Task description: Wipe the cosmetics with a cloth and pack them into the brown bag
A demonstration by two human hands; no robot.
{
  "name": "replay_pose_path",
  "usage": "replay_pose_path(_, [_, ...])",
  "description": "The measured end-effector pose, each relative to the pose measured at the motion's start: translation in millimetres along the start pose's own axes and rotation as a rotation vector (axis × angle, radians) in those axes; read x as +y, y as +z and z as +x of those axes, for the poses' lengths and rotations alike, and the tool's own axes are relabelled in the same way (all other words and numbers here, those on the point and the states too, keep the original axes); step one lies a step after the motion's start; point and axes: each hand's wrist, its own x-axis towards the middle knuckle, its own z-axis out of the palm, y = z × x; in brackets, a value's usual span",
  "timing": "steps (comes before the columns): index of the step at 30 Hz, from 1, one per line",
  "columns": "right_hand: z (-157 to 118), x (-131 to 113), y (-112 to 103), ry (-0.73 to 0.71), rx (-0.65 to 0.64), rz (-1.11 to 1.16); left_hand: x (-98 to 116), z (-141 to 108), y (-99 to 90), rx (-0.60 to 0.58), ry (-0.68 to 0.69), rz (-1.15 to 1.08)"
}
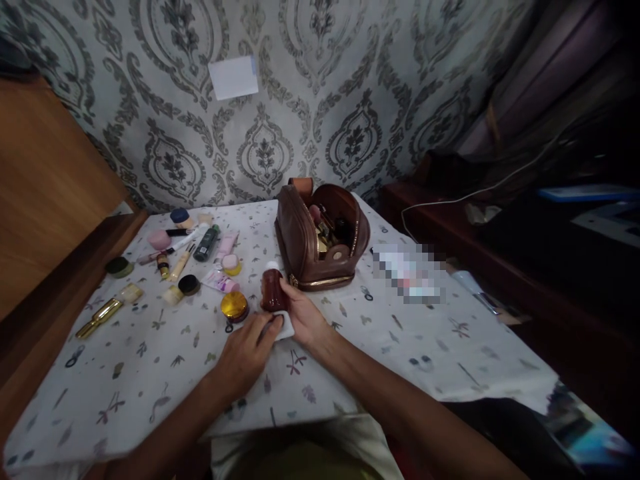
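Observation:
A dark red-brown bottle (pixel 273 291) with a white cap is held by my right hand (pixel 306 319), tilted slightly above the table. My left hand (pixel 250 343) pinches a white pad or cloth (pixel 286 327) against the bottle's lower end. Just behind the bottle stands an open brown leather bag (pixel 300 243) with small items inside. A gold-lidded jar (pixel 235 306) sits left of the bottle, near my left hand.
The patterned white tablecloth (pixel 200 393) carries several cosmetics at the left, including a dark green bottle (pixel 207 243), a pink tube (pixel 227 244) and a gold tube (pixel 100 317). A blurred-out item (pixel 410 273) lies right of the bag. A patterned wall (pixel 265 133) rises behind.

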Motion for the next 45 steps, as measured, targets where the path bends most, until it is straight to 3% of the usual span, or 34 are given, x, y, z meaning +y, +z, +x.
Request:
replay_pose_path(7, [-14,-1,12,0.001,-0.102,-0.038,-16,2,-14.5,0.058,-0.056,-0.189])
replay_pose_path(14, [-19,10,14,0.049,-0.119,-0.131,-31,15,-26.3,0.137,-0.429,-0.507])
replay_pose_path(19, [-25,11,22,0.067,-0.246,-0.26,-46,25,-32.8,0.251,-0.783,-0.694])
replay_pose_path(22, [-26,9,23,0.062,-0.302,-0.32,-51,31,-34.2,0.292,-0.912,-0.836])
replay_pose_path(25, [-24,8,21,0.046,-0.248,-0.288,-49,36,-32.9,0.245,-0.966,-0.998])
replay_pose_path(31, [-29,1,21,-0.004,-0.32,-0.292,-46,33,-24.8,0.154,-0.945,-1.039])
replay_pose_path(35, [-45,-20,35,-0.055,-0.428,-0.363,-51,28,-22.6,0.067,-0.874,-1.01])
replay_pose_path(40, [-62,-89,65,-0.254,-0.422,-0.603,-50,27,-27.1,-0.087,-0.717,-0.858])
replay_pose_path(45, [-57,-178,88,-0.623,-0.274,-0.989,-39,19,-12.9,-0.039,-0.387,-0.718])
